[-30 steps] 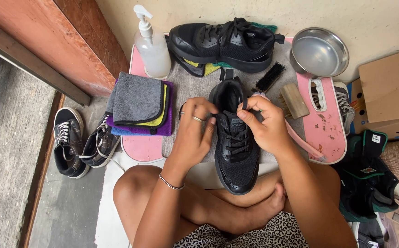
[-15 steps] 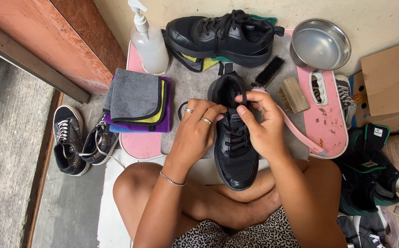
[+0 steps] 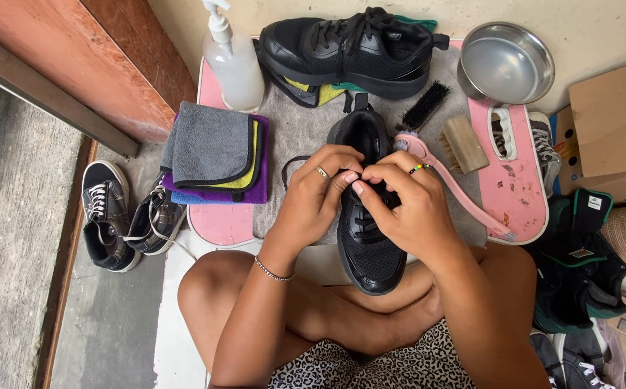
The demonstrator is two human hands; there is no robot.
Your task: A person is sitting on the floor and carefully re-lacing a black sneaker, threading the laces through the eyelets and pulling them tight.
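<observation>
— What's the setting?
— A person sits cross-legged on the floor [image 3: 111, 324], concrete, by a reddish wall. A pink board [image 3: 521, 194] with a grey mat [image 3: 305, 137] lies before the knees.
— And the shoe?
— The black shoe [image 3: 367, 238] lies lengthwise, toe toward the person, heel away. The left hand [image 3: 313, 198] and right hand [image 3: 406, 205] are closed narrowly, pinching its lace over the tongue.
— Beyond it?
— Folded cloths [image 3: 212, 155], brushes [image 3: 428, 104], a second black shoe [image 3: 356, 47], pump bottle [image 3: 233, 65], metal bowl [image 3: 503, 61].
</observation>
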